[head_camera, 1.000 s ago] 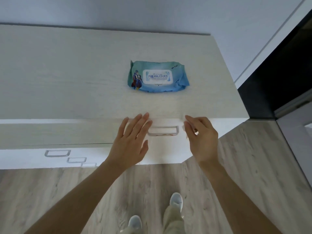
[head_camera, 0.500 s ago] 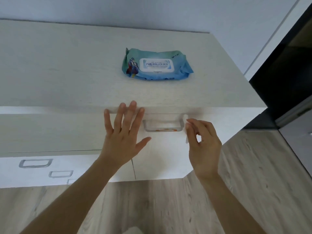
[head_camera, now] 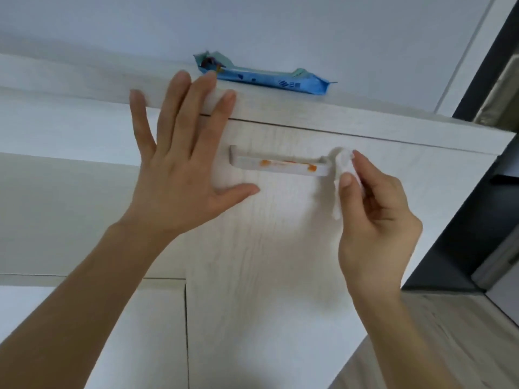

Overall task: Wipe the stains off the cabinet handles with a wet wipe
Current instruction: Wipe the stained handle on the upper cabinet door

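A white cabinet handle with orange stains along its front sits on the pale wood drawer front. My right hand pinches a folded white wet wipe between thumb and fingers, right at the handle's right end. My left hand lies flat with spread fingers against the drawer front, just left of the handle, fingertips at the cabinet's top edge.
A blue pack of wet wipes lies on the cabinet top near the wall. A dark doorway stands to the right. Wood floor shows at the lower right.
My view has dropped from above the cabinet to level with the drawer front. My left hand has spread flat beside the handle. My right hand has brought the wipe up to the handle's right end.
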